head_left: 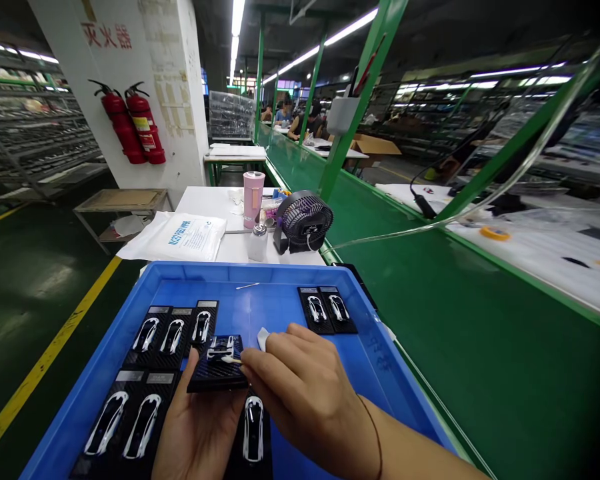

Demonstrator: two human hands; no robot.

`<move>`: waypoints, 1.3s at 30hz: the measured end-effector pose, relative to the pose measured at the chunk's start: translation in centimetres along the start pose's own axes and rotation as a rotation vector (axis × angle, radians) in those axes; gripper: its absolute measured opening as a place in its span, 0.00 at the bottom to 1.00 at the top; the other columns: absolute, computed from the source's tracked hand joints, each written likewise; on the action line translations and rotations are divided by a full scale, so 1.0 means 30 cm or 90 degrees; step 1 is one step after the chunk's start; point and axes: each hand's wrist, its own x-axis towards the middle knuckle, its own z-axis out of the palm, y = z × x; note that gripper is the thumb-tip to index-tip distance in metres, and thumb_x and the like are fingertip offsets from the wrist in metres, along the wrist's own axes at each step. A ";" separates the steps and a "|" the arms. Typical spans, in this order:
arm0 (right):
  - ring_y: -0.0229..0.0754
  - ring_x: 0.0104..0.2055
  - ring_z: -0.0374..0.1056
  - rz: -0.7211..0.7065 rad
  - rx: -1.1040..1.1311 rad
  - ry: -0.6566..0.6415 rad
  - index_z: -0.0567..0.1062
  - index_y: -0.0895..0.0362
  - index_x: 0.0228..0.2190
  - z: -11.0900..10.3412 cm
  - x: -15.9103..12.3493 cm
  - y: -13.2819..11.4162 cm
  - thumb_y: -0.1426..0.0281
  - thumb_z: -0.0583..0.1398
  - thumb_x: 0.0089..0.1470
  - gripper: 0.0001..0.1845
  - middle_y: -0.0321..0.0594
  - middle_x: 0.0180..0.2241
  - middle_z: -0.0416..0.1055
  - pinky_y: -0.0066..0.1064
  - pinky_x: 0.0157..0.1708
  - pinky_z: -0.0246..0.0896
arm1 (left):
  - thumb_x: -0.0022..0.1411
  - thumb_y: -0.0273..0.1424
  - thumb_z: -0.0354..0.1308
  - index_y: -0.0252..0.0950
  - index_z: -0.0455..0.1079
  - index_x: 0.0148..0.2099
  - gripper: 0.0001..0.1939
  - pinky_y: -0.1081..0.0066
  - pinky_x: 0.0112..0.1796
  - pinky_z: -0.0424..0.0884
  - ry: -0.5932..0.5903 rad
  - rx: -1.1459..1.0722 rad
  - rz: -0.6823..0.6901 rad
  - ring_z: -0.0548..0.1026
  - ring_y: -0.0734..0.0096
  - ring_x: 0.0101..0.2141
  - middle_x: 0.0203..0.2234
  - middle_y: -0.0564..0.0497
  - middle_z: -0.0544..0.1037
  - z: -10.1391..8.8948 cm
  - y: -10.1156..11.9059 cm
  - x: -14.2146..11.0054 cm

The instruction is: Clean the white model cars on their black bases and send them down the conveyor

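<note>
In the head view, a black carbon-weave plate (217, 380) is held low over a blue plastic tray (190, 270). It is cradled in the left hand (195, 427), with the thumb closed along its edge and the other fingers hidden beneath it. A cotton swab (230, 359) is pinched in the nearly closed fingertips of the right hand (300, 387), its white tip set against the plate's face. A small white wipe (263, 339) is seen just beside those fingertips. Spot cleaning of the plate is judged to be the step in hand, and light, steady pressure is called for on the glossy surface.

Ribbed black plates (155, 340) bearing glossy white car shapes are laid in the tray at 10 o'clock, with others at 7 and 1 o'clock. A loose swab (247, 286) lies at 12 o'clock. Beyond the tray at 12 o'clock, a pump bottle (257, 243), a pink tumbler (253, 198) and a black desk fan (305, 220) stand on a white table (200, 203), beside a packet of wipes (177, 237). A green conveyor bench (405, 300) runs along 3 o'clock.
</note>
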 end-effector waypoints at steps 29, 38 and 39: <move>0.30 0.24 0.47 0.060 0.006 -0.001 0.67 0.60 0.24 0.012 -0.042 0.028 0.73 0.56 0.53 0.07 0.35 0.20 0.59 0.25 0.29 0.39 | 0.64 0.27 0.41 0.27 0.74 0.31 0.20 0.62 0.37 0.73 0.069 0.102 0.037 0.75 0.60 0.37 0.33 0.37 0.76 0.031 -0.012 -0.023; 0.29 0.24 0.46 0.041 0.005 -0.005 0.66 0.61 0.24 0.012 -0.039 0.014 0.74 0.54 0.54 0.08 0.35 0.20 0.58 0.23 0.29 0.39 | 0.63 0.25 0.43 0.28 0.73 0.34 0.16 0.60 0.36 0.73 0.048 0.114 0.044 0.75 0.59 0.37 0.36 0.37 0.76 0.020 -0.016 -0.024; 0.29 0.24 0.46 0.037 0.003 -0.006 0.67 0.61 0.25 0.011 -0.040 0.014 0.73 0.54 0.54 0.07 0.35 0.20 0.58 0.23 0.29 0.39 | 0.63 0.25 0.43 0.28 0.73 0.34 0.16 0.61 0.36 0.73 0.046 0.119 0.041 0.75 0.60 0.37 0.36 0.37 0.76 0.022 -0.016 -0.025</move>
